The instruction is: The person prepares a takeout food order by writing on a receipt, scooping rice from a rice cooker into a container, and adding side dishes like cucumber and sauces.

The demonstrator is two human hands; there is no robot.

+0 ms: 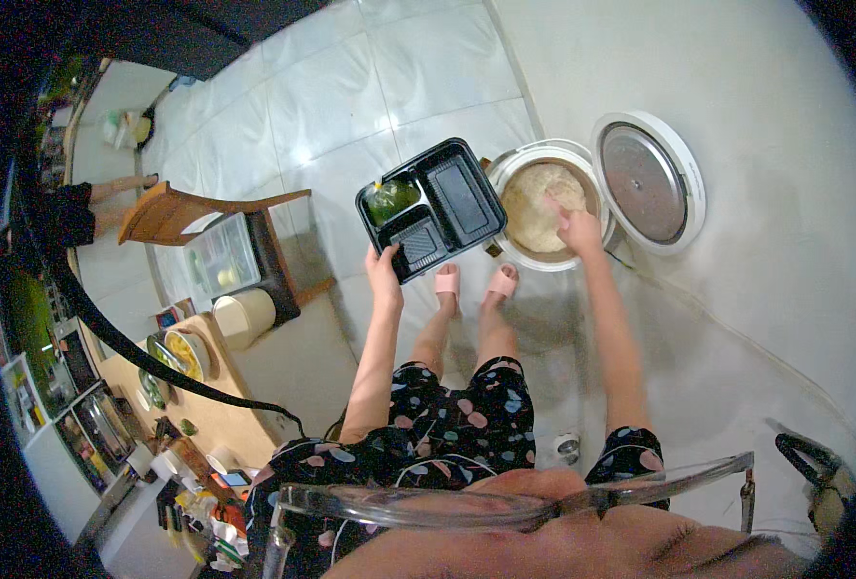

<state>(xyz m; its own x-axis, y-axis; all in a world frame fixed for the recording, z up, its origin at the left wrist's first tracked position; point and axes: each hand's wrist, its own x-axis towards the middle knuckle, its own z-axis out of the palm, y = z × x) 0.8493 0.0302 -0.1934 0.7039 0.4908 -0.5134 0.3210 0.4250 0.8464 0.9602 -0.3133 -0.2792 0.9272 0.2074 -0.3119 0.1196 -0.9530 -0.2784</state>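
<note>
My left hand (383,279) grips the near corner of a black plastic compartment tray (428,199). A clear bag of something green (392,201) sits in its upper left section; the other two sections hold nothing. Close against the tray's right side stands a white rice cooker (602,181) with its lid (645,184) swung back to the right. Cooked rice (536,195) lies in the cooker's pot. Over the rice is my right hand (580,231), its fingers curled; a blurred pinkish shape extends from them, and whether it is a finger or a utensil is unclear.
A wooden chair (283,239) at left bears a clear plastic box (224,257). Below it, a wooden table (232,398) carries a bowl of yellow food (185,354) and several other items. Another person (73,213) stands at far left. A cord (717,311) runs from the cooker.
</note>
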